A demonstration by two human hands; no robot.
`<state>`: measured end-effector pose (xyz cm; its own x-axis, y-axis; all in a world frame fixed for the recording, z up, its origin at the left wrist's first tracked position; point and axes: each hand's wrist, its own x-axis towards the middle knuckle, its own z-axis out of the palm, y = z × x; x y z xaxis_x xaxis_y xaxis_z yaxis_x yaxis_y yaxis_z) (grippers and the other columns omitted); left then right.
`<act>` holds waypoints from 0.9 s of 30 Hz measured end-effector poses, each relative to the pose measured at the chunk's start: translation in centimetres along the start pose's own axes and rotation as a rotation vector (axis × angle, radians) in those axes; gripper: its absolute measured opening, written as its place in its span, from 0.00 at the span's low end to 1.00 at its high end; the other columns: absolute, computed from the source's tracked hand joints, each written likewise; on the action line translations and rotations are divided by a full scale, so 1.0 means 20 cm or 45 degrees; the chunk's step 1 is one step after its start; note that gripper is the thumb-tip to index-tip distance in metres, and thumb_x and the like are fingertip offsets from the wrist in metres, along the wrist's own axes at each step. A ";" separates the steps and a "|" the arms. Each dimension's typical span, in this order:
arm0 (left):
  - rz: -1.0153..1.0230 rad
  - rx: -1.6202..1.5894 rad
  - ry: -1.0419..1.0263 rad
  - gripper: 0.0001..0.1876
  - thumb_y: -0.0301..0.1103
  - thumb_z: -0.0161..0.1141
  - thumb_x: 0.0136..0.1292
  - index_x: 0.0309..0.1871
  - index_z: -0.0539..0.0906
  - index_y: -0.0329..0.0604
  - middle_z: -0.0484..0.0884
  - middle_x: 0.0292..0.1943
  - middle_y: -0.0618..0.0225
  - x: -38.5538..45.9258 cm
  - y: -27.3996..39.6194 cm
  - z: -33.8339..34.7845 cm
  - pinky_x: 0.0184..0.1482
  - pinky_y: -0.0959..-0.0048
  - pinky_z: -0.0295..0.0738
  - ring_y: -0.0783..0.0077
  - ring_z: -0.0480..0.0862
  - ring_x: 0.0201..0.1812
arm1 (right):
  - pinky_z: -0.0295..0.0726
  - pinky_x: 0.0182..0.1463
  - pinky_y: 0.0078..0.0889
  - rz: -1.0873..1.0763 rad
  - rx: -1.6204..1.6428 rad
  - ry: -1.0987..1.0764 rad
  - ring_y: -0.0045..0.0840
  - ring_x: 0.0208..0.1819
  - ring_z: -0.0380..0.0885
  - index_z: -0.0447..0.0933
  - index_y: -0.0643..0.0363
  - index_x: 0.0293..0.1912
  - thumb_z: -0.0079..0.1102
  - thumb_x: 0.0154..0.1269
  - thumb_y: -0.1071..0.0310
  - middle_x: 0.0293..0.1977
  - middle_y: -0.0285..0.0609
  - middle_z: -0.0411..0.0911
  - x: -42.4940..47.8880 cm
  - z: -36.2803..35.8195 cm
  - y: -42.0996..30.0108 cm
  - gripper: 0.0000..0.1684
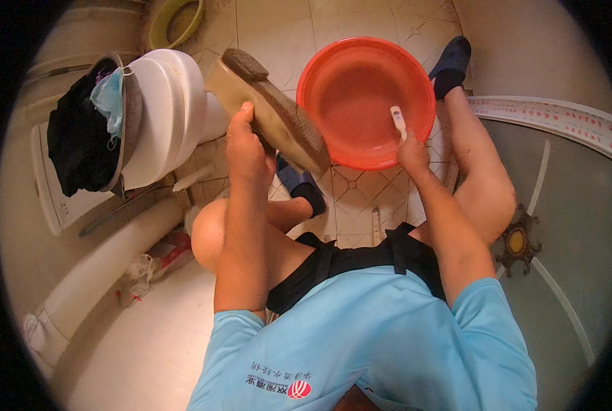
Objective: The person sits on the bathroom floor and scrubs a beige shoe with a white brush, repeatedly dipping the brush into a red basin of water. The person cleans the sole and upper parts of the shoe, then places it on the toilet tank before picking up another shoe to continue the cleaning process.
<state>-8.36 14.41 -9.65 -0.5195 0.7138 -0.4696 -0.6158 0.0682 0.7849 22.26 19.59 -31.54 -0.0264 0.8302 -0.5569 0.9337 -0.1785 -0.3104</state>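
My left hand (249, 149) grips a tan shoe (244, 97) by its side, the thumb pressed on the upper. The shoe is tilted, and its brown textured sole (290, 115) faces right, towards the basin. In my right hand (414, 154) is a slim white plastic handle (398, 120) that points up and away from me. Its other end is hidden by the fingers, so I cannot tell the kind of tool. Hand and handle are over the near right part of a round red plastic basin (365, 167), which stands on the tiled floor and seems to hold water.
A white toilet (157, 118) stands at the left, with a grey basin (130, 103) of black cloth (77, 138) and a blue face mask (108, 97) on it. A yellow-green basin (195, 25) is at the far left. My slippered feet (452, 59) flank the red basin; a glass-panelled door (573, 221) is right.
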 end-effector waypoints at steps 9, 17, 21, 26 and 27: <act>-0.091 0.026 -0.045 0.19 0.41 0.50 0.75 0.60 0.75 0.37 0.82 0.55 0.59 0.08 -0.09 0.02 0.62 0.58 0.77 0.61 0.83 0.57 | 0.78 0.51 0.59 -0.080 0.076 -0.226 0.57 0.46 0.82 0.66 0.49 0.68 0.52 0.72 0.60 0.44 0.60 0.82 -0.03 0.24 -0.07 0.27; -0.068 -0.071 -0.022 0.18 0.39 0.50 0.75 0.57 0.76 0.33 0.83 0.52 0.59 0.11 -0.15 -0.02 0.60 0.60 0.78 0.61 0.84 0.53 | 0.78 0.54 0.53 -0.131 0.324 -0.148 0.56 0.49 0.81 0.70 0.56 0.65 0.51 0.73 0.62 0.48 0.61 0.81 -0.05 0.15 -0.05 0.24; -0.013 -0.056 0.006 0.16 0.37 0.49 0.75 0.55 0.77 0.33 0.84 0.50 0.58 0.13 -0.19 -0.10 0.59 0.62 0.79 0.62 0.84 0.53 | 0.78 0.56 0.50 -0.361 0.619 0.027 0.52 0.50 0.82 0.69 0.61 0.67 0.50 0.73 0.66 0.48 0.62 0.81 -0.25 -0.13 -0.19 0.26; 0.007 -0.019 0.035 0.14 0.33 0.48 0.75 0.52 0.76 0.31 0.83 0.51 0.55 0.15 -0.18 -0.06 0.54 0.63 0.83 0.61 0.85 0.50 | 0.80 0.56 0.38 -0.619 0.882 0.132 0.42 0.52 0.84 0.67 0.60 0.70 0.52 0.72 0.71 0.54 0.55 0.81 -0.71 -0.55 -0.25 0.28; 0.031 -0.020 0.023 0.13 0.33 0.47 0.75 0.52 0.76 0.31 0.82 0.51 0.54 0.15 -0.18 -0.07 0.54 0.63 0.84 0.61 0.85 0.50 | 0.80 0.55 0.37 -0.674 0.872 0.113 0.42 0.51 0.84 0.67 0.60 0.70 0.53 0.72 0.71 0.54 0.55 0.81 -0.78 -0.62 -0.25 0.28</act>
<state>-8.45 15.35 -14.50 -0.5452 0.7023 -0.4576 -0.6120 0.0396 0.7899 22.36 13.98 -11.77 -0.3422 0.9268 -0.1550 0.3854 -0.0120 -0.9227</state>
